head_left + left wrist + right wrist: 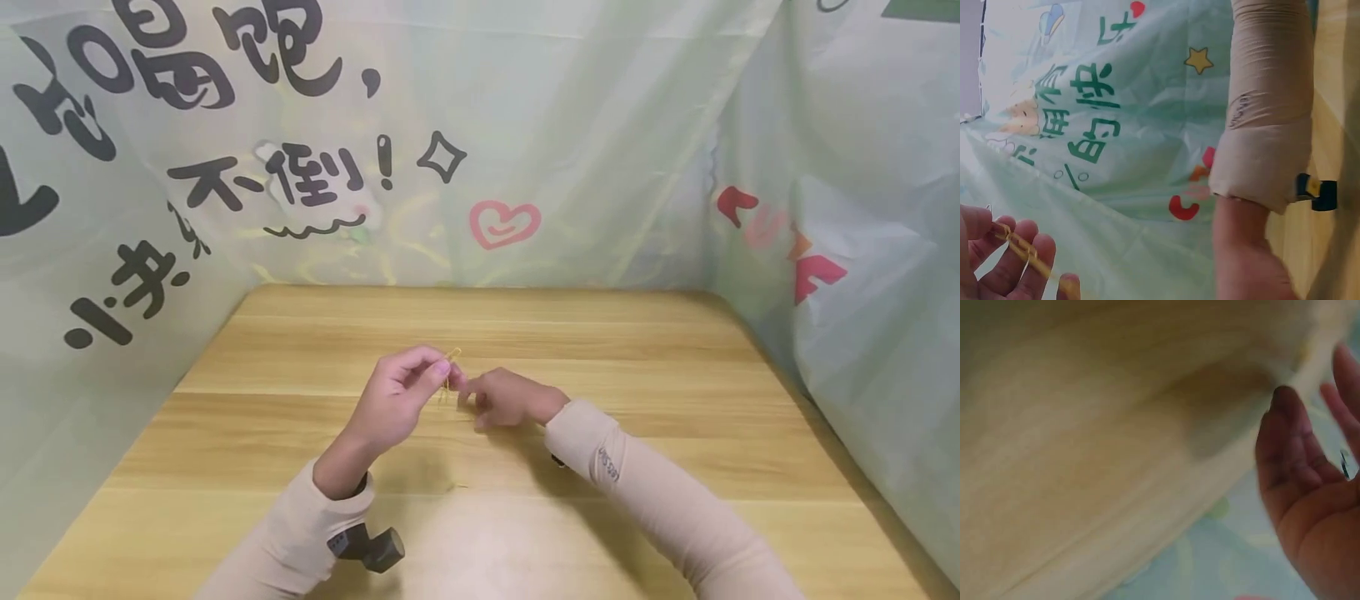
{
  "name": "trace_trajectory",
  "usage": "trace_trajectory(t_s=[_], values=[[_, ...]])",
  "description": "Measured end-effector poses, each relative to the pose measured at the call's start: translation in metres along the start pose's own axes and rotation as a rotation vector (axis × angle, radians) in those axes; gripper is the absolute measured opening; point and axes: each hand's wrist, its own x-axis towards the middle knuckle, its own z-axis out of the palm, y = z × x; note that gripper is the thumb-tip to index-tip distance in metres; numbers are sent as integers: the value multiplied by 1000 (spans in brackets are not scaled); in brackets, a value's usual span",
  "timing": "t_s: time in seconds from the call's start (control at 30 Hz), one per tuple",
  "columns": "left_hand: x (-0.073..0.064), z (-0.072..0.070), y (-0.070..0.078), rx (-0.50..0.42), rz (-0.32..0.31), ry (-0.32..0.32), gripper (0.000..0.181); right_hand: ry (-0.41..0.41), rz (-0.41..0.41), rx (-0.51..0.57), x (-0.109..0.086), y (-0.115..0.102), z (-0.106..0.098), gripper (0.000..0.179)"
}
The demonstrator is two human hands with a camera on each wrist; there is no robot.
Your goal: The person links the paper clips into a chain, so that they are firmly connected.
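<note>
In the head view, your left hand (392, 393) is raised above the desk (600, 333), near its middle, and it pinches a thin yellow cord (447, 383) between the thumb and the fingers. A small loop of the cord stands above the fingertips, and thin ends hang below them. Your right hand (507, 397) is just beside; its fingers are loosely bent, one pointing to the left fingertips. I cannot tell if they touch the cord. Behind the desk hangs a printed curtain (600, 150).

In the left wrist view, you have the cord across your left fingers, with its knotted part near the thumb. The right forearm, in a beige sleeve (1266, 94), comes down at the side.

In the right wrist view, your right hand is half open, and nothing is seen in its grasp.
</note>
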Motion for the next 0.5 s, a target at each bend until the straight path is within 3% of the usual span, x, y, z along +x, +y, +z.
trace_trajectory(t_s=[0.1,0.27,0.33,0.43,0.5], values=[[2,0,0,-34,-20,5,17,-17,-32,-38,0,5,8,15],[5,2,-5,-54,-95,43,17,-63,35,-47,-7,4,10,18],[6,3,-8,-36,-108,58,17,-43,37,-33,-9,2,7,15],[7,5,-10,27,-116,66,16,117,5,89,-15,-3,-3,10],[7,7,-12,85,-111,65,16,260,-12,240,-22,-10,-14,6]])
